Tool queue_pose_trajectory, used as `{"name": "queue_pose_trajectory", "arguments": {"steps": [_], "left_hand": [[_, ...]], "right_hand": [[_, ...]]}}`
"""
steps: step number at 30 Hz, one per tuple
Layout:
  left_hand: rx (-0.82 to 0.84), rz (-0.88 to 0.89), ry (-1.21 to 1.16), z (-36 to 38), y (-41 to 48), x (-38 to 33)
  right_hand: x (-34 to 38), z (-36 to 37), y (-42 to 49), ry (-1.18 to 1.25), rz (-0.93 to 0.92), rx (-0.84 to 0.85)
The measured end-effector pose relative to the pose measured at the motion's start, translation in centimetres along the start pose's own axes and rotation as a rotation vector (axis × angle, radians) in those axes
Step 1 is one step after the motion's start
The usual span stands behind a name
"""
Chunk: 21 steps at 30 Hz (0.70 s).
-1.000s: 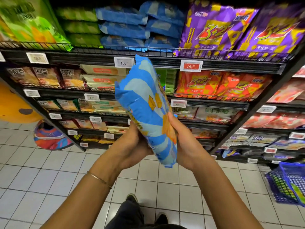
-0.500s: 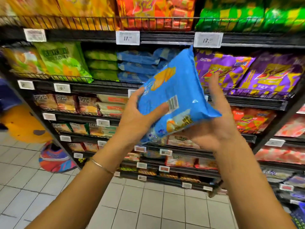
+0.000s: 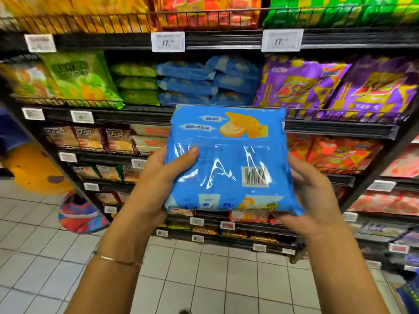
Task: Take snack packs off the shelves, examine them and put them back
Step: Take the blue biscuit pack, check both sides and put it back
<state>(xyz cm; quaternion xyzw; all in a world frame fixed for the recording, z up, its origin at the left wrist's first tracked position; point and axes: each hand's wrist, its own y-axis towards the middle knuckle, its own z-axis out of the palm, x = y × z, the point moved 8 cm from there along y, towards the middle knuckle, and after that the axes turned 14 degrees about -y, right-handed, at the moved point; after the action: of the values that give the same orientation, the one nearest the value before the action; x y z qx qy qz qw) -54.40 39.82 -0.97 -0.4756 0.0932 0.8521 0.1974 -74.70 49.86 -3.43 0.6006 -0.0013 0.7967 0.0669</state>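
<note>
Both hands are gripping one blue pack (image 3: 226, 159) before the shelves (image 3: 226, 39): left hand (image 3: 156, 184) thumb on top, right hand (image 3: 317, 196) fingers hiding behind it. Print is blurring; one barcode (image 3: 255, 176) is showing.

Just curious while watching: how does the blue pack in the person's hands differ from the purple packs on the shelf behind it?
The blue snack pack is held off the shelf by the left hand and right hand; the purple snack packs stand behind the shelf's wire rail. The blue one shows its barcode side, the purple ones their printed fronts with large red and yellow lettering. Both are glossy sealed bags.
</note>
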Motion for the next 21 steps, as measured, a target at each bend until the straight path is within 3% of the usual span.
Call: {"name": "queue_pose_trajectory", "arguments": {"steps": [2,5,17,21], "left_hand": [[-0.015,0.010,0.046,-0.3,-0.4,-0.2],[-0.027,0.017,0.037,0.0,-0.7,-0.5],[-0.010,-0.028,0.059,0.2,-1.4,-0.7],[0.096,0.019,0.074,-0.3,-1.4,-0.8]], "right_hand": [[-1.0,-0.1,1.1,0.097,0.098,0.048],[-0.8,-0.8,1.4,0.013,0.149,-0.010],[-0.9,-0.9,1.2,-0.054,0.133,-0.045],[-1.2,-1.2,1.1,-0.135,0.099,-0.007]]}}
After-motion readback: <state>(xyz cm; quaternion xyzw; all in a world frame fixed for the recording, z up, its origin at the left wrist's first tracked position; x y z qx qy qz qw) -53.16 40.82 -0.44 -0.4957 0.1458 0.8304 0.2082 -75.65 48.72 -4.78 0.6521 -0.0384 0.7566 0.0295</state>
